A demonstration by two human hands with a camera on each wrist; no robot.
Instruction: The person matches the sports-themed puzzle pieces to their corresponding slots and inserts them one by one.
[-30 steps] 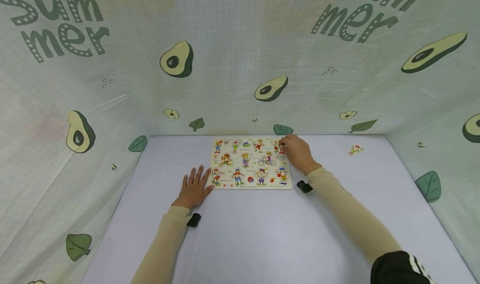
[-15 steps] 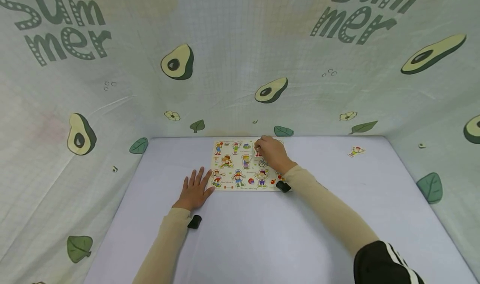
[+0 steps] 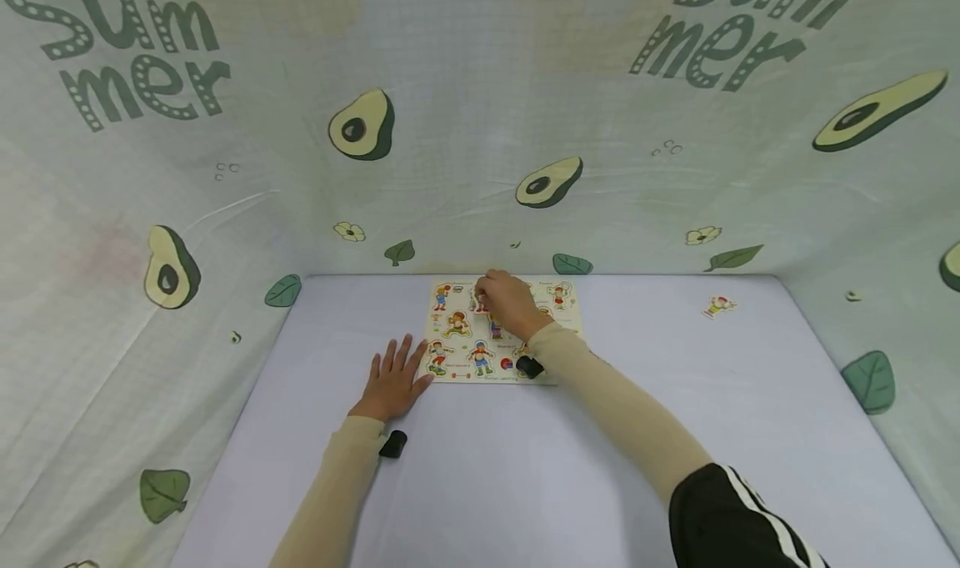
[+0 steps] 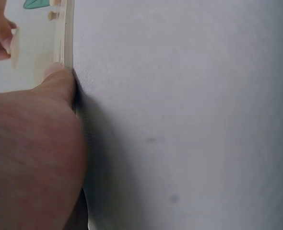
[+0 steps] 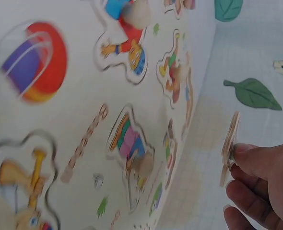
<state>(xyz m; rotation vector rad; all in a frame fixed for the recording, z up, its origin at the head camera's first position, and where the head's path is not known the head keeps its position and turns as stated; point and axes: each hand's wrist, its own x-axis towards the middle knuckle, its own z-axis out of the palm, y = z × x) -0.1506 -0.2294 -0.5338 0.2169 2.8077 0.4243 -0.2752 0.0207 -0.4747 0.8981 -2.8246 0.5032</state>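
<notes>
A wooden peg puzzle board [image 3: 460, 353] printed with colourful sporting figures lies near the far edge of the table. My left hand [image 3: 392, 383] rests with spread fingers at the board's left side; in the left wrist view its thumb [image 4: 57, 84] touches the board's edge. Over the board's upper left part, my right hand [image 3: 510, 301] pinches a thin wooden puzzle piece [image 5: 229, 148] between thumb and fingers. The right wrist view shows this piece edge-on and apart from the board, its picture hidden. Several figure pieces with pegs, including a ball-side figure [image 5: 129, 139], sit in the board.
A loose figure piece [image 3: 719, 305] lies on the white table [image 3: 480, 468] at the far right. A patterned cloth [image 3: 450, 134] with avocados and leaves stands behind the table and along its sides.
My right hand has moved left across the top of the board, from its upper right corner to its upper left part. The left hand stays in place.
</notes>
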